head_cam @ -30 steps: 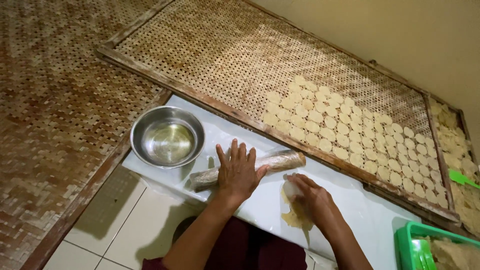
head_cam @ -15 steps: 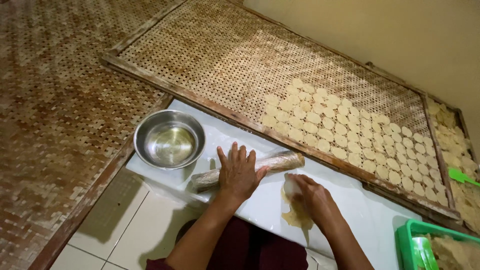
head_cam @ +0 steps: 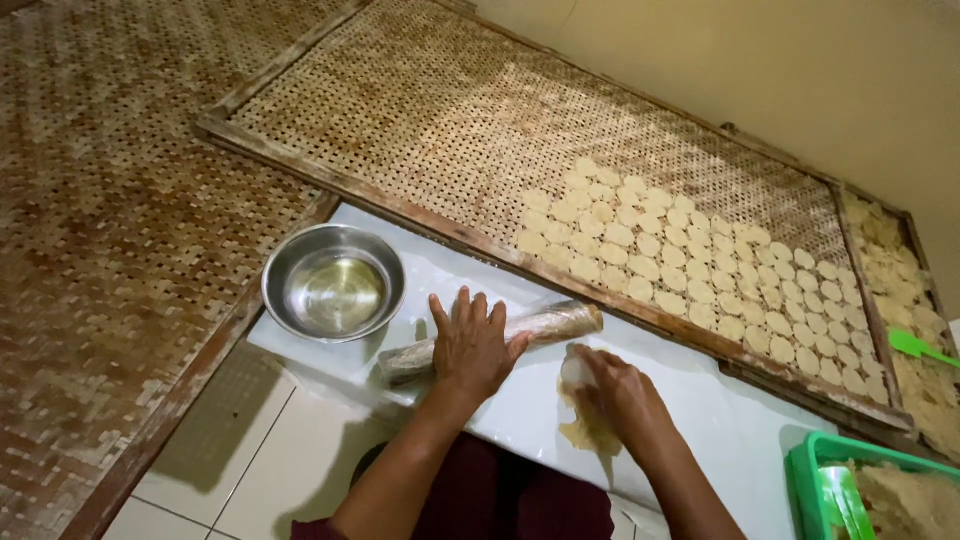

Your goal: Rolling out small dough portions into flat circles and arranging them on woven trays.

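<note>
A long wooden rolling pin wrapped in clear plastic film (head_cam: 500, 338) lies across a white plastic sheet (head_cam: 700, 420) spread on the tiled floor, slanting from lower left to upper right. The left hand (head_cam: 472, 345) rests flat on the middle of the pin, palm down and fingers spread, not curled around it. Just to the right, a thin, ragged patch of pale beige dough (head_cam: 590, 425) lies on the sheet, and the right hand (head_cam: 615, 390) presses on it with the fingers bent; whether those fingers pinch anything cannot be told. The pin's right end is just beside that hand, near the dough's upper edge.

On the sheet's left corner stands a round shiny steel bowl (head_cam: 333, 283), near the pin's left end but apart from it. Beyond the sheet lies a large woven bamboo tray in a wooden frame (head_cam: 400, 110), its right half covered by rows of small round pale dough discs (head_cam: 690, 260). A second woven tray with irregular pale pieces (head_cam: 900, 290) lies further right, with a green plastic spatula (head_cam: 920, 347) on it. A green plastic basket holding a beige dough mass (head_cam: 805, 475) sits at the lower right. A woven mat (head_cam: 90, 220) covers the floor on the left.
</note>
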